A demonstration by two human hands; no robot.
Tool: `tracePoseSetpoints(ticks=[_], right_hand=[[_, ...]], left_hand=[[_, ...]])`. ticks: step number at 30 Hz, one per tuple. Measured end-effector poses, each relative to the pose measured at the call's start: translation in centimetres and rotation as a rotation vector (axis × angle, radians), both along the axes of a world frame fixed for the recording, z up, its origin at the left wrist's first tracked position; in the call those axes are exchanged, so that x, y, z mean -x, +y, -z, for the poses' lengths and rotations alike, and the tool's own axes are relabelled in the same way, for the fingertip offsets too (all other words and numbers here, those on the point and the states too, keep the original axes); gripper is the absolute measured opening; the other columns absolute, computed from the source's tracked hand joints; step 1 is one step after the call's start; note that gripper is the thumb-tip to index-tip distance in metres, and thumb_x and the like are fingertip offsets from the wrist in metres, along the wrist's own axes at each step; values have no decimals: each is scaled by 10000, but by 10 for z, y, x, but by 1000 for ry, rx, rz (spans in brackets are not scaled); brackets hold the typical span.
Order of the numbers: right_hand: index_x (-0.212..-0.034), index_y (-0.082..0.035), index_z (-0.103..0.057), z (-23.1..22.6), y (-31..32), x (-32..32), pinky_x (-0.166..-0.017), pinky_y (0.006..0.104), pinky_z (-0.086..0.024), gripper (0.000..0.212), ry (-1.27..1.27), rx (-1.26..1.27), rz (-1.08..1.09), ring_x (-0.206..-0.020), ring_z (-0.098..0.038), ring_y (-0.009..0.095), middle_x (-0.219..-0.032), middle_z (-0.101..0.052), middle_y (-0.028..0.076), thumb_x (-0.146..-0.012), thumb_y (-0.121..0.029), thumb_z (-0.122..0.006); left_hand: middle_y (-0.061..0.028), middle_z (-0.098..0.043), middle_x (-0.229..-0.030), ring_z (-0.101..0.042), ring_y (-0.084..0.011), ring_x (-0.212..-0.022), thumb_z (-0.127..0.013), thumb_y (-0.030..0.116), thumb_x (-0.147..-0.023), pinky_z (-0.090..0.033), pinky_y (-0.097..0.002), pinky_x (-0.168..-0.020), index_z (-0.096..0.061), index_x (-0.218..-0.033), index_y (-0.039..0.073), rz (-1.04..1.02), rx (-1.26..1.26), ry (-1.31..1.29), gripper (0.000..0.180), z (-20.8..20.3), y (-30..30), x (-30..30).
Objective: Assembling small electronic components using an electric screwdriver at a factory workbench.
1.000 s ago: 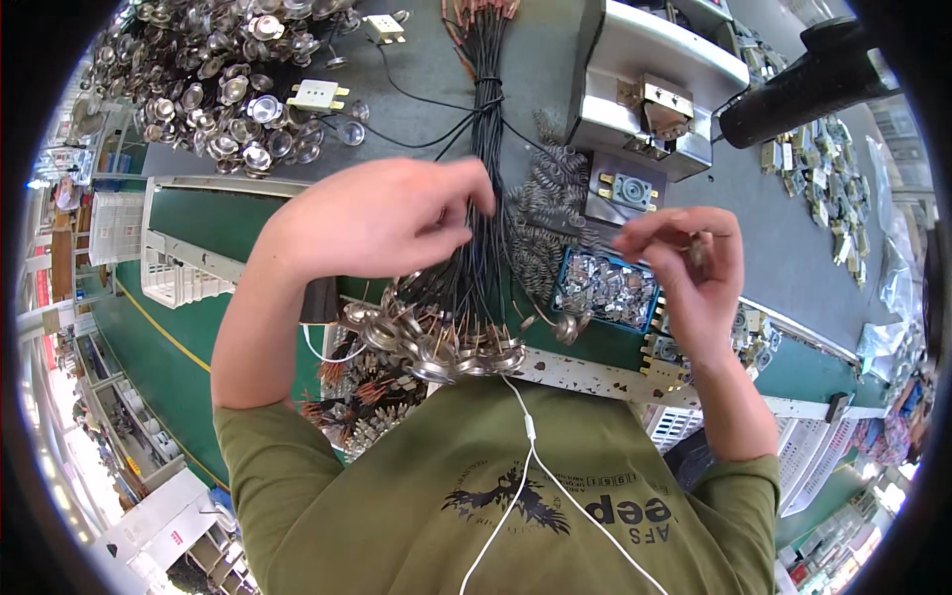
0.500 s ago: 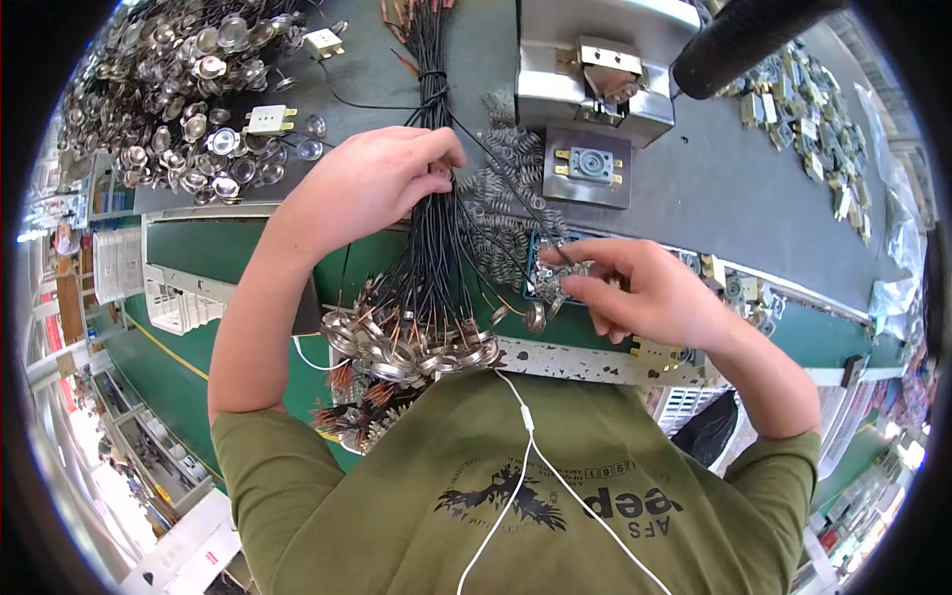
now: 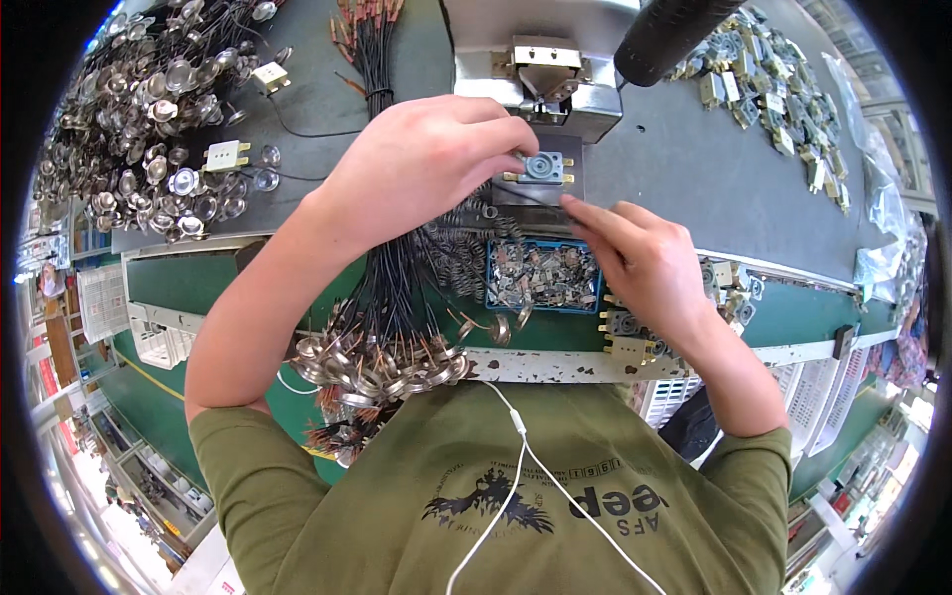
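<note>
A small thermostat-like switch (image 3: 542, 167) with a round blue-grey centre and brass tabs sits on a metal plate (image 3: 562, 192). My left hand (image 3: 436, 159) reaches over the wire bundle, its thumb and fingers pinched at the switch's left end; whatever they hold is hidden. My right hand (image 3: 645, 258) is closed, fingertips together at the plate's near edge, on something too small to make out. A thin dark wire slants across the plate between both hands. Below my left hand hangs a bundle of black wires (image 3: 392, 288) ending in metal caps (image 3: 382, 367).
A blue tray (image 3: 491, 302) of small metal parts lies before the plate, beside loose springs (image 3: 454, 260). Behind stands a metal fixture (image 3: 545, 74) with a black tube (image 3: 674, 40). Piles of wired metal caps (image 3: 149, 129) and switches (image 3: 778, 99) lie on either side.
My left hand has left the wire bundle and moved right to the switch. My right hand has risen from the tray of small parts to the plate. The view has shifted slightly.
</note>
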State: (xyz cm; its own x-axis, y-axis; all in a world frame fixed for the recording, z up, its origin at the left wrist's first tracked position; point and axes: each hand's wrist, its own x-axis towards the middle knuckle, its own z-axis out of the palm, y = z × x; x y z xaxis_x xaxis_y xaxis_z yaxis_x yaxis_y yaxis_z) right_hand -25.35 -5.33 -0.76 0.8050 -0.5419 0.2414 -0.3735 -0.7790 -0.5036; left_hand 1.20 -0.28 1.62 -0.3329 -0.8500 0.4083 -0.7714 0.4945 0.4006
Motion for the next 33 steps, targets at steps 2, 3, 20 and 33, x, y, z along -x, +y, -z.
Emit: tracePoseSetpoints(ticks=[2, 3, 20, 33], right_hand=[[-1216, -119, -749, -4, 0, 1, -592, 394, -503, 319, 10, -71, 7, -627, -613, 282, -780, -627, 101, -897, -109, -756], [-1216, -117, -749, -7, 1, 2, -658, 393, -523, 325, 41, -159, -15, -722, -643, 292, -858, -660, 107, -891, -120, -761], [-1149, -113, -726, -5, -39, -27, -754, 380, -576, 307, 1, 80, -164, -880, -697, 280, -1159, -671, 94, -847, -87, -777], [-995, -123, -745, 7, -39, -45, -652, 364, -560, 191, -37, 274, -129, -744, -697, 246, -955, -720, 31, -835, -198, -817]], left_hand=[[-75, -695, -899, -686, -280, -813, -763, 118, -867, -549, -376, -714, -685, -952, 58, -50, -45, -20, 130, 3, -1, 3], [-75, -695, -899, -686, -280, -813, -763, 118, -867, -549, -376, -714, -685, -952, 58, -43, -48, -18, 130, 1, 1, 4], [-77, -678, -900, -679, -284, -826, -729, 143, -901, -539, -393, -719, -640, -958, 72, -114, -243, 71, 127, -3, 39, -21], [-69, -690, -902, -667, -217, -783, -768, 94, -885, -535, -337, -708, -654, -932, 22, -139, -217, 114, 143, -2, 39, -18]])
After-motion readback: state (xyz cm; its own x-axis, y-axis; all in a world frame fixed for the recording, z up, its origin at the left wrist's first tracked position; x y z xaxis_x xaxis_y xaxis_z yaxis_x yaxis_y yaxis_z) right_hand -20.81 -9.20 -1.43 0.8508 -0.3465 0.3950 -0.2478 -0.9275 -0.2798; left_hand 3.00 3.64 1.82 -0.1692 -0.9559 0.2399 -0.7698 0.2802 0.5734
